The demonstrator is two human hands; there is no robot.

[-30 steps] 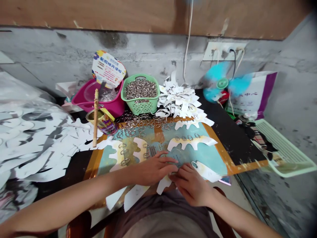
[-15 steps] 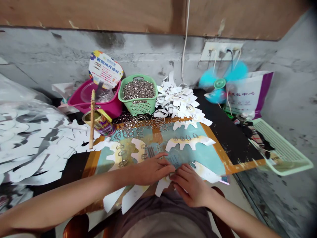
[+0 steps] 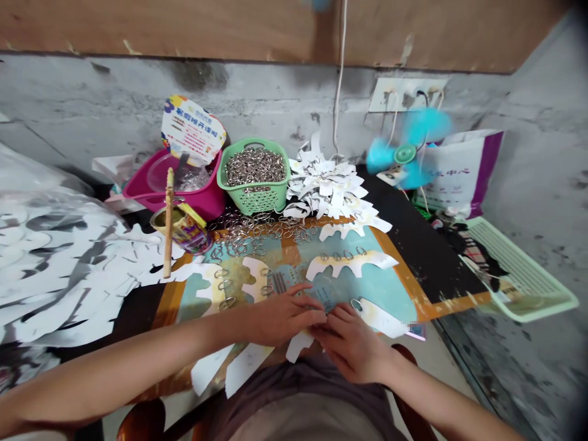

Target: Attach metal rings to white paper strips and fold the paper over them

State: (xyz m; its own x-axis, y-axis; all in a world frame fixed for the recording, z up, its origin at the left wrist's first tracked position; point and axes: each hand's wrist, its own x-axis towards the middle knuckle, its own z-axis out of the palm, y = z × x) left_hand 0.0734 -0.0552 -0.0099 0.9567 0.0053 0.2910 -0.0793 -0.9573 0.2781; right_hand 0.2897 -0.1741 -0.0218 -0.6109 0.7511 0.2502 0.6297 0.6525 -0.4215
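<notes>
My left hand (image 3: 285, 315) and my right hand (image 3: 351, 343) meet at the near edge of the table, fingers pinched together on a white paper cutout (image 3: 298, 344) that sticks out below them. A metal ring (image 3: 356, 304) sits on that cutout just right of my right fingers. What is between the fingertips is too small to see. Another white cutout with several rings (image 3: 349, 262) lies farther back on the teal and orange mat (image 3: 390, 288). A cutout with rings (image 3: 229, 283) lies to the left.
A green basket of metal rings (image 3: 255, 174) and loose rings (image 3: 257, 233) sit at the back, beside a pink tub (image 3: 179, 190) and a pile of cutouts (image 3: 331, 190). A spinning teal fan (image 3: 404, 156) and a pale green tray (image 3: 523, 272) stand right. More cutouts (image 3: 59, 263) cover the left.
Both hands stay pinched on the cutout, shifting only slightly. The view has drifted a little to the right and the fan blades have turned.
</notes>
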